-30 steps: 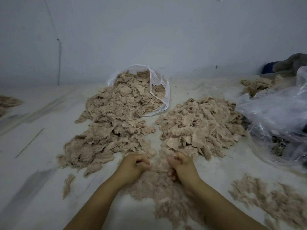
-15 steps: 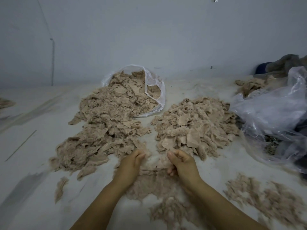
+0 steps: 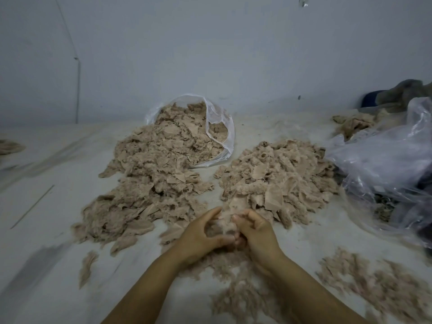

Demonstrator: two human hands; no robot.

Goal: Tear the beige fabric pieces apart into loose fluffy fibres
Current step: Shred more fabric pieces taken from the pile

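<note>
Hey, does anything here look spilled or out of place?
Yes: the clear bag lies tipped on its side, fabric pieces spilling out across the floor. Loose fibres lie scattered at right.

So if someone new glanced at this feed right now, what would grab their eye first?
Probably the two big heaps of beige fabric pieces in the middle: the left heap spilling out of an open clear plastic bag, the right heap beside it. Then the hands, left and right, close together in front, gripping a wispy tuft, with loose fluffy fibres lying beneath them.
</note>
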